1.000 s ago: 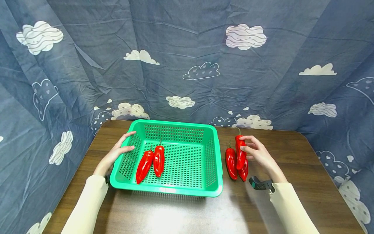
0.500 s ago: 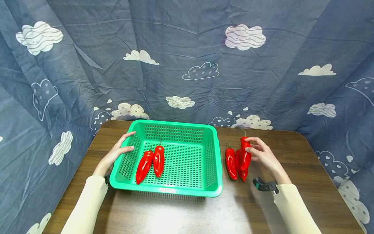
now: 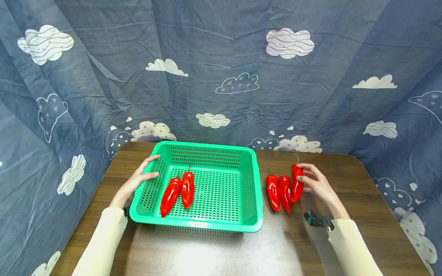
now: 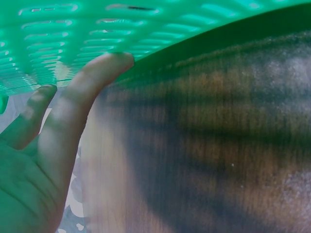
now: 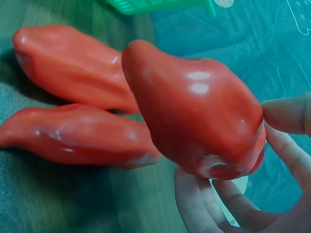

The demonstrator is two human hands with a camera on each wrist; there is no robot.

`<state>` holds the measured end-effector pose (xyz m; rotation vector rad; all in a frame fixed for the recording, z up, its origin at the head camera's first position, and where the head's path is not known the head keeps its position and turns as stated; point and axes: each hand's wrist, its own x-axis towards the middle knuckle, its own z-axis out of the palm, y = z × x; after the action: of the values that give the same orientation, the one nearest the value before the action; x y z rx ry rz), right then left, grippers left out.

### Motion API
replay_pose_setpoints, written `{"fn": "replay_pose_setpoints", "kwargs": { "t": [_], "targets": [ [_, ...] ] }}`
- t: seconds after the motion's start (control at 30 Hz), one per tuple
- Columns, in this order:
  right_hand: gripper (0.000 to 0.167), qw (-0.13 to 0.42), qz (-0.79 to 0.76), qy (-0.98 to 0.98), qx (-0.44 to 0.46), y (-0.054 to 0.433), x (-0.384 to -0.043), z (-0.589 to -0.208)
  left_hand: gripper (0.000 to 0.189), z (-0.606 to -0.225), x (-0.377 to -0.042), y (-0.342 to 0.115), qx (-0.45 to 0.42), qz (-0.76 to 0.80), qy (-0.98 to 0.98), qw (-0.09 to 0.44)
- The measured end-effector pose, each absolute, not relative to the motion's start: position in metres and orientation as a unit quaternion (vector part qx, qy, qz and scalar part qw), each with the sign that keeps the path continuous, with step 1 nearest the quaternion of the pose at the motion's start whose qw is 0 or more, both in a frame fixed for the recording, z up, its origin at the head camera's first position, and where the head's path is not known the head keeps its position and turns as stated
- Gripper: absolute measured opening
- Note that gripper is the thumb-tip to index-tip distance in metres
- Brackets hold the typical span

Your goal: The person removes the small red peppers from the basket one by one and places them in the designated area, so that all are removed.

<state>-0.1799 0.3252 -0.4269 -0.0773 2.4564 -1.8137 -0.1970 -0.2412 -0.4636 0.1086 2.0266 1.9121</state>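
Note:
On the left, my left hand (image 3: 135,182) rests at the side of a green plastic basket (image 3: 197,224), its fingers spread and fairly straight. Fingers (image 4: 73,107) lie against the slotted outer wall in the left wrist view. Two long red peppers (image 3: 170,196) lie in the basket's left half. My right hand (image 3: 319,186) pinches another red pepper (image 3: 297,184) between thumb and fingers, stem pointing away. In the right wrist view this pepper (image 5: 199,107) looks closer than two others; whether it touches the table is unclear. Those red peppers (image 3: 272,191) lie side by side, right of the basket.
The brown wooden table (image 3: 214,253) extends under everything. Behind it hangs a dark blue curtain (image 3: 214,103) printed with white clouds, reaching down to the table's back edge. A black strap device (image 3: 317,220) sits at the right wrist.
My right hand has moved to the right with its pepper, from above the other loose peppers to their right side, uncovering the middle one. The left hand and basket stay in place.

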Motion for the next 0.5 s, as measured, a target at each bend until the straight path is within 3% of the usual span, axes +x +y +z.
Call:
{"fn": "replay_pose_setpoints", "kwargs": {
  "t": [0.33,0.5],
  "targets": [
    [0.040,0.050,-0.588,0.807,-0.008,0.333,-0.177,-0.438,0.058,-0.463,-0.197,-0.242,0.040,0.674,0.717,0.174],
    [0.033,0.062,-0.608,0.791,0.018,0.336,-0.178,-0.444,0.059,-0.463,-0.198,-0.242,0.042,0.671,0.720,0.172]
  ]
}}
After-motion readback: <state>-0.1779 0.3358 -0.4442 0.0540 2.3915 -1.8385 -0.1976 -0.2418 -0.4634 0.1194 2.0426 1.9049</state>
